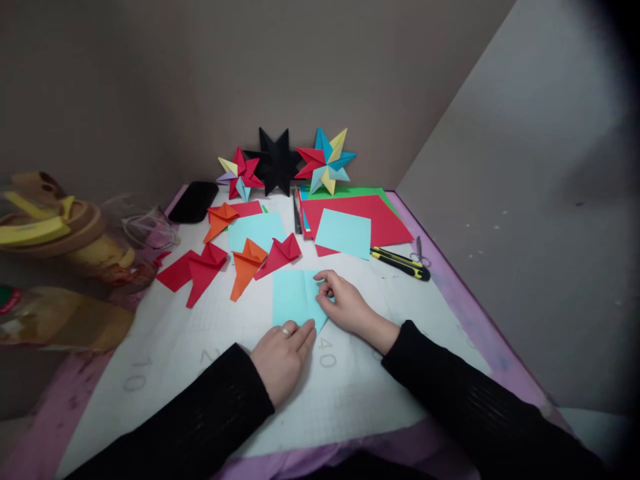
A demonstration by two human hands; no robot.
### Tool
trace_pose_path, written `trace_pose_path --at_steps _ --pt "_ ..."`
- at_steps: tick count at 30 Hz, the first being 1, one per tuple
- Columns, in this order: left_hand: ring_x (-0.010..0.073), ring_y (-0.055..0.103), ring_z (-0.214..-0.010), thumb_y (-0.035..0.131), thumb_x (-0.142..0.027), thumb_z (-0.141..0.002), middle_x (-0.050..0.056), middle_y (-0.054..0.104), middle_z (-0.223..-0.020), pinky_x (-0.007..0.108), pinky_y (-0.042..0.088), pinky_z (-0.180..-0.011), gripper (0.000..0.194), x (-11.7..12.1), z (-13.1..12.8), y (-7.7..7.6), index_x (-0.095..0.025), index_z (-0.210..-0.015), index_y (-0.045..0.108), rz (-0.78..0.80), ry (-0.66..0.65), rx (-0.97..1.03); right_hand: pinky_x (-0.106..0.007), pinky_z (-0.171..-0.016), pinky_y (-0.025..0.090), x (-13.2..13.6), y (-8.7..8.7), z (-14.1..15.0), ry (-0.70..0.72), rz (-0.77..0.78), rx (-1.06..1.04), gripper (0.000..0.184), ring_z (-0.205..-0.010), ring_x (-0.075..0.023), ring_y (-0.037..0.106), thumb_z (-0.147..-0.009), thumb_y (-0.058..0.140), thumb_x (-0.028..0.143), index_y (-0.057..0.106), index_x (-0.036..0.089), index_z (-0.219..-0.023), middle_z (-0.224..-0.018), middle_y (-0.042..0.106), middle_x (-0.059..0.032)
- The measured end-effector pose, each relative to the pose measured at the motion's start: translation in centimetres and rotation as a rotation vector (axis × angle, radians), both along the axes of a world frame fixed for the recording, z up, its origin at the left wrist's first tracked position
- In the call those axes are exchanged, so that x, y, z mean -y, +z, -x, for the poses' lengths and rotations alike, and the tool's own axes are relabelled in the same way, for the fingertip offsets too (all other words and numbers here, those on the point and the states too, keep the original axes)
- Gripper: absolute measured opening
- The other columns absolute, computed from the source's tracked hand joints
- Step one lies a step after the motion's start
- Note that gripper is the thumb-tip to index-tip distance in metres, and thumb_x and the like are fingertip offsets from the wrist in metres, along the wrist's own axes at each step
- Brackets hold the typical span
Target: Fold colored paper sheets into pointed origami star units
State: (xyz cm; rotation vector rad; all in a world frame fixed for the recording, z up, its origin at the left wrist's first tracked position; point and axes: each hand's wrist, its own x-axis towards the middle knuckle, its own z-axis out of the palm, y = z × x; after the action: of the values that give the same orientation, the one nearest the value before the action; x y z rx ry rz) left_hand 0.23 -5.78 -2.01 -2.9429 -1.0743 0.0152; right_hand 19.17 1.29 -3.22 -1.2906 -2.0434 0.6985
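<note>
Our left hand (pixel 286 353) lies palm down, fingers together but clamped on nothing, its fingertips pressing the near edge of the sheet (pixel 290 297). Our right hand (pixel 345 303) curls over the sheet's right side; we can't tell whether thumb and forefinger pinch the paper. The sheet rests on the mat (pixel 360 400), a crease (pixel 306 297) running through it away from us, and its near right corner looks turned in. To fold well, we should line that edge up with the crease first, anchor it with the left fingers, then run firm pressure outward; a drifting edge would likely skew the point. Left of the sheet lies an orange piece (pixel 247 260); beyond it to the right, a cutter (pixel 400 262).
</note>
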Motion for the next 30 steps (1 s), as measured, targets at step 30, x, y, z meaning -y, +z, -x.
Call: trace_pose_path --at_steps 30 --pt "0.0234 0.054 -0.089 0.041 -0.007 -0.086 0.009 0.053 -0.133 0.037 0.045 -0.068 0.039 0.0 0.0 -0.2 -0.013 -0.123 0.053 -0.049 0.004 -0.002 -0.028 -0.054 0.028 2.3 5.3 -3.2 0.165 -0.040 1.020 0.028 -0.065 -0.0214 0.062 -0.091 0.038 0.030 0.061 0.016 -0.094 -0.070 0.067 -0.0087"
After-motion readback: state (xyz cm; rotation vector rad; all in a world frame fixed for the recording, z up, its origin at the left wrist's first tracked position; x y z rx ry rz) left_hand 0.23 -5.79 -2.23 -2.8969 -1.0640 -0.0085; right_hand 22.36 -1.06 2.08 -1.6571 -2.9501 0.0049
